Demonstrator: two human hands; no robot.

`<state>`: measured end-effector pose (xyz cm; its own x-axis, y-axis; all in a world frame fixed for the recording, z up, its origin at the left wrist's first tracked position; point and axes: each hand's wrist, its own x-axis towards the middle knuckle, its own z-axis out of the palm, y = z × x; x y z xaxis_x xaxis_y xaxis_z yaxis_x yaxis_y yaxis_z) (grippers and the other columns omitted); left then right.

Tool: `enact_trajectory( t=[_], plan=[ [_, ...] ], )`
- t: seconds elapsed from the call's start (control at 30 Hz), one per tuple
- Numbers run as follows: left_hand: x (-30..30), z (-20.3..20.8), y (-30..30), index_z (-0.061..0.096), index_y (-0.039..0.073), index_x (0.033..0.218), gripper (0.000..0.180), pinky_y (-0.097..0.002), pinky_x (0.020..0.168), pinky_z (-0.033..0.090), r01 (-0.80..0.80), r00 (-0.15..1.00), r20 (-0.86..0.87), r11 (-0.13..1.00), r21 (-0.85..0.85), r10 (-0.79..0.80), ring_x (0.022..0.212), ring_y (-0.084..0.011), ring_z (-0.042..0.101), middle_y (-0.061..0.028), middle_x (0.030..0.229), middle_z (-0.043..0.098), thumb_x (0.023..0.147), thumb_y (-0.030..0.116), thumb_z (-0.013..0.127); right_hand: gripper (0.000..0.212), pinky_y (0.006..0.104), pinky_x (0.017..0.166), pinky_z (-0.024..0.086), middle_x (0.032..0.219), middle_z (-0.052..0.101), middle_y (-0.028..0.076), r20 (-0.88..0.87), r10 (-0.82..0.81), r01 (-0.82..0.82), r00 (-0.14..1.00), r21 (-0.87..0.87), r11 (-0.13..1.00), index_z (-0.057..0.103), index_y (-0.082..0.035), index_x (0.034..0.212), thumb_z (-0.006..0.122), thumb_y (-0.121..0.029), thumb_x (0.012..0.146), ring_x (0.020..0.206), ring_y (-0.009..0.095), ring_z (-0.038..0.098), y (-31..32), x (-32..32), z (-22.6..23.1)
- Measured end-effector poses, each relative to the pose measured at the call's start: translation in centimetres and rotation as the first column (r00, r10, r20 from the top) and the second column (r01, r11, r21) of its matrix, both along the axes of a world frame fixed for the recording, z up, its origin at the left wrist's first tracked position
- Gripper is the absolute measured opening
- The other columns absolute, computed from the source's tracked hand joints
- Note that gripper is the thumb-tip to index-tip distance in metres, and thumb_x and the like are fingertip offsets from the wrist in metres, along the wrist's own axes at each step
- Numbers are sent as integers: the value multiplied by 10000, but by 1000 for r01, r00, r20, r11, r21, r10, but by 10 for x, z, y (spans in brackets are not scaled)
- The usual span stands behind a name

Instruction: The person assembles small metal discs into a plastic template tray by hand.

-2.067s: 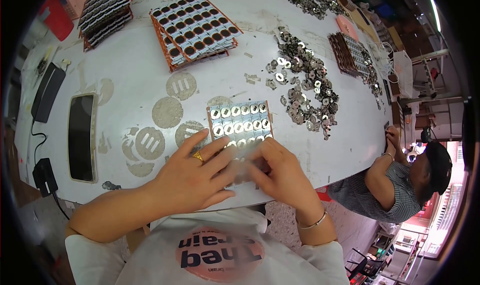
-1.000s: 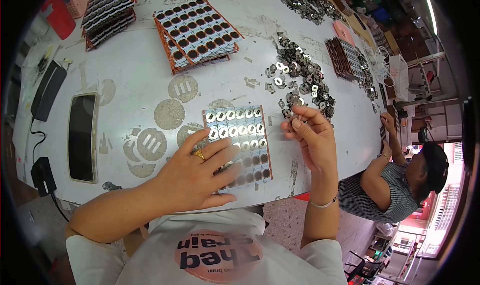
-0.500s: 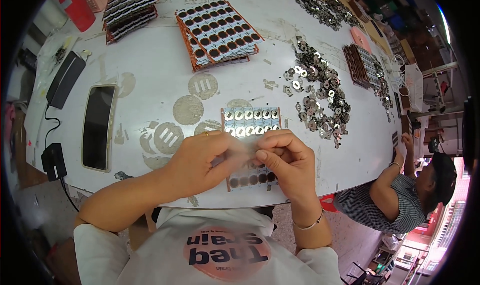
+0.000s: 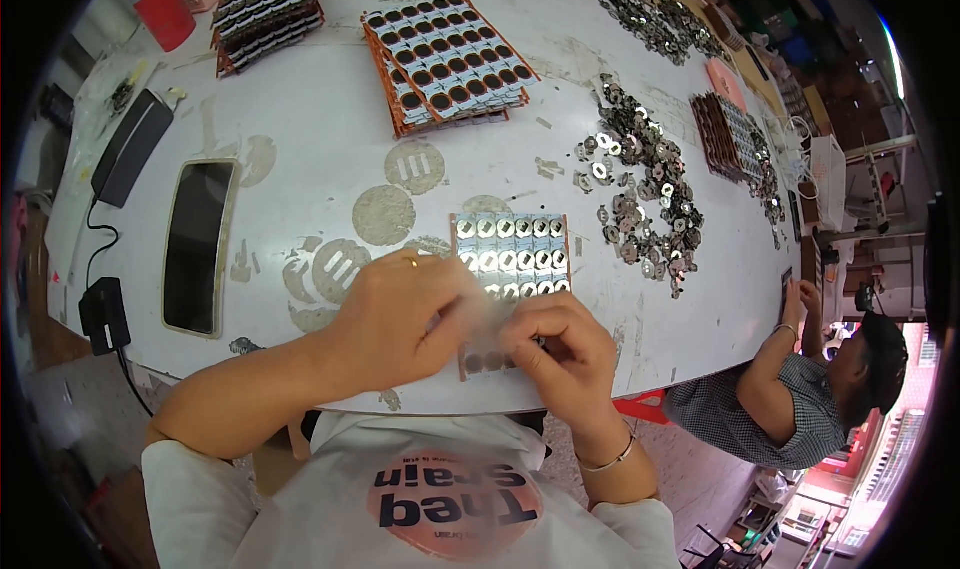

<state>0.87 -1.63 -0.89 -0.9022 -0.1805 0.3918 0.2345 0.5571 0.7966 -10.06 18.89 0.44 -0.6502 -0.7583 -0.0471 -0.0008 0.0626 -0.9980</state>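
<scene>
A panel of small circuit boards (image 4: 484,244) lies before me near the table's front edge, its far rows fitted with shiny metal clips and its near row showing dark round pads. My left hand (image 4: 405,309) is over the panel's left side, the fingertips smeared by motion. Over the right side, my right hand (image 4: 568,354) is closed with thumb and fingers pinched; whatever they hold is too small or hidden to name. Both hands nearly meet and cover part of the near rows. To the right spreads a pile of loose metal clips (image 4: 655,194).
Stacked panels (image 4: 450,64) stand at the back centre, with another stack (image 4: 270,19) at back left. A phone (image 4: 200,249) and a black adapter (image 4: 132,149) with a cord lie left. More clips (image 4: 655,19) lie far right. A person (image 4: 780,399) sits at the right.
My right hand has moved slightly nearer to me, and more clip-covered rows show beyond my hands. The left hand stays over the panel, its fingertips still blurred. The whole view has shifted slightly.
</scene>
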Motion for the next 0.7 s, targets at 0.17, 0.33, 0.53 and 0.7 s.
enact_trajectory(
  t=[0.17, 0.33, 0.53, 0.7],
  plan=[
    [0, -5, -4, 687, 88, 970, 127, -398, 753, 535, -90, 995, 69, 977, 193, 78, 743, -283, 678, -75, 848, 685, 871, 95, 766, 256, 304, 766, 597, 1067, 750, 98, 411, 31, 23, 911, -125, 992, 678, -9, 1240, 728, 38, 993, 943, 166, 717, 8, -1, -4],
    [1, -7, 4, 679, 93, 989, 180, -394, 923, 576, 220, 954, -107, 900, -376, -278, 1069, -248, 722, -55, 1122, 758, 855, 93, 800, 345, 312, 827, 592, 1118, 754, 113, 543, -65, 138, 837, -95, 986, 653, -5, 1383, 664, -10, 1038, 969, 154, 707, 18, -19, -1],
    [5, -13, 16, 644, 115, 977, 148, -396, 971, 589, 153, 952, -134, 806, -572, -276, 1111, -229, 708, -71, 1191, 750, 864, 95, 737, 330, 311, 909, 591, 1146, 756, 110, 461, -115, 154, 880, -48, 987, 665, 15, 1366, 667, -3, 1036, 1046, 158, 712, 28, -22, 2],
    [8, -14, 23, 620, 114, 946, 152, -383, 984, 592, 103, 954, -146, 747, -657, -260, 1091, -225, 702, -91, 1190, 747, 855, 106, 741, 329, 286, 937, 566, 1120, 763, 81, 254, -93, 83, 963, 49, 995, 685, -3, 1359, 676, 6, 1030, 1050, 135, 710, 32, -22, 6]
  ],
)
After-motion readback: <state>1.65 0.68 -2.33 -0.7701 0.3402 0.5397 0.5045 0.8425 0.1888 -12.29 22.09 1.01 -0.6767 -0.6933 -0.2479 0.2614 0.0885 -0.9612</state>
